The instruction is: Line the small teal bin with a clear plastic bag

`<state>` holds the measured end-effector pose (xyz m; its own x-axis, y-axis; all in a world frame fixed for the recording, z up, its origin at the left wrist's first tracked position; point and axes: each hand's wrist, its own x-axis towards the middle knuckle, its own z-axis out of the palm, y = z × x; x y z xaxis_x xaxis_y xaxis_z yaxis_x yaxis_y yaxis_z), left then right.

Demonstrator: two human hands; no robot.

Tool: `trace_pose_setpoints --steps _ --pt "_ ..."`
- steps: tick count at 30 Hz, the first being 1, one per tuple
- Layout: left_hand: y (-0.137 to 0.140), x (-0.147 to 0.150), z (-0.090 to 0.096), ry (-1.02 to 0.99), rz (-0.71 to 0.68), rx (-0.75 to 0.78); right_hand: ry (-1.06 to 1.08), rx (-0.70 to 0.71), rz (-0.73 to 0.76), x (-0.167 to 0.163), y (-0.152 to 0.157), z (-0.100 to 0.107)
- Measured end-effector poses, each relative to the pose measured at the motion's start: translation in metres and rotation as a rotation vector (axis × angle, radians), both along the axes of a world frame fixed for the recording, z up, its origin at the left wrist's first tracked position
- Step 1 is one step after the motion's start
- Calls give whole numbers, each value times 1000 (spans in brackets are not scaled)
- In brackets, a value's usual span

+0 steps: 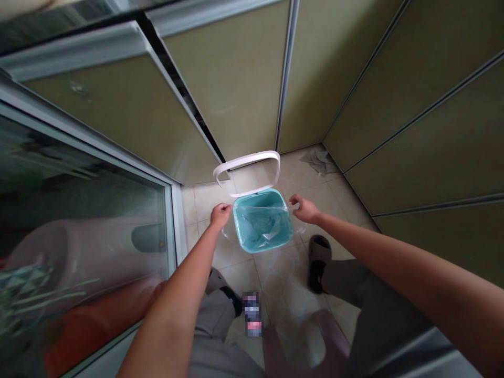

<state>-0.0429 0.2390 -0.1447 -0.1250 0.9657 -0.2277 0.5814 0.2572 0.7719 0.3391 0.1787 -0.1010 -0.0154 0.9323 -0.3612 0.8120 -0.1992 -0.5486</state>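
1. The teal bin (pixel 268 198) stands on the tiled floor (pixel 281 265) near its far edge, clear liner (pixel 268 228) inside, white hoop (pixel 255 191) raised behind
2. The left hand (pixel 221 214), fingers pinched narrow, is at the left rim; whether it grips film cannot be told
3. The right hand (pixel 304 209), loosely curled, is just beside the right rim

Flat, olive-beige, silver-trimmed cabinet doors (pixel 232 79) stand at twelve o'clock, and a crumpled grey cloth (pixel 319 160) lies on the pale tiled floor (pixel 277 275) at two. A silver-framed glass panel (pixel 90 184) fills nine o'clock; a curved mauve plastic piece (pixel 334 336) shows at five.
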Motion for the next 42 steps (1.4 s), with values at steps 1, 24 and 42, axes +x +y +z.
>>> trace_pose_setpoints --steps 1,24,42 --pt "0 -2 -1 -19 3 11 43 -14 34 3 -4 1" --pt "26 -2 -14 -55 11 -14 149 -70 -295 -5 43 -40" --pt "28 7 -42 -235 41 -248 485 -463 -519 -14 54 -54"
